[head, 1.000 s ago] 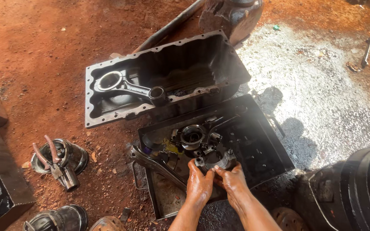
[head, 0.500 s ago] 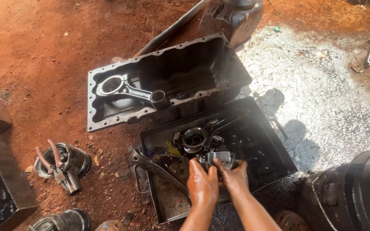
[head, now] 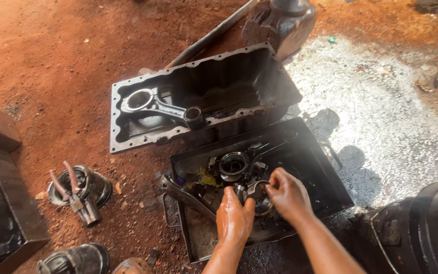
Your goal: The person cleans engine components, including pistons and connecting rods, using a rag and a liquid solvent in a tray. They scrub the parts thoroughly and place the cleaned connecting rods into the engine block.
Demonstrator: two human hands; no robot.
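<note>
your hands have shifted since a moment ago: left hand (head: 233,217) and right hand (head: 289,195) now both clasp the metal part (head: 256,192), low inside the black tray (head: 330,178), beside the ring (head: 234,164).

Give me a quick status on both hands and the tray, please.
Left hand and right hand both gripping a small metal part over the black tray. Loose engine parts crowd the tray beside it.
</note>
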